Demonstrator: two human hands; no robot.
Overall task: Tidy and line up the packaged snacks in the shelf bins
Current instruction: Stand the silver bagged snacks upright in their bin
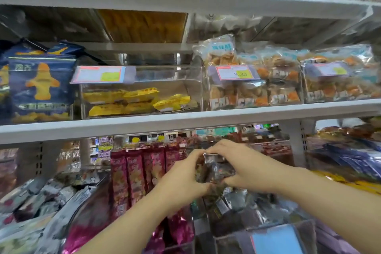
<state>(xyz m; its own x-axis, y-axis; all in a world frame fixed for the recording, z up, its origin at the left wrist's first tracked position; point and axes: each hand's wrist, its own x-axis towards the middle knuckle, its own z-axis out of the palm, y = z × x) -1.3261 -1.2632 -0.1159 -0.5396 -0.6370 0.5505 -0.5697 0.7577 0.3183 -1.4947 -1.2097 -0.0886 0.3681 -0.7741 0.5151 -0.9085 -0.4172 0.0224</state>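
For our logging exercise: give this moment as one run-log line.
left hand: grips dark snack packets | right hand: grips same packets | red packets: upright alongside

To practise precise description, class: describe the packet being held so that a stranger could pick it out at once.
Find the white shelf board across the middle and look below it. Right of the upright maroon packets, the left hand and right hand hold one small packet in their grip. It is short, dark and glossy, and the only one held, unlike the tall maroon ones.
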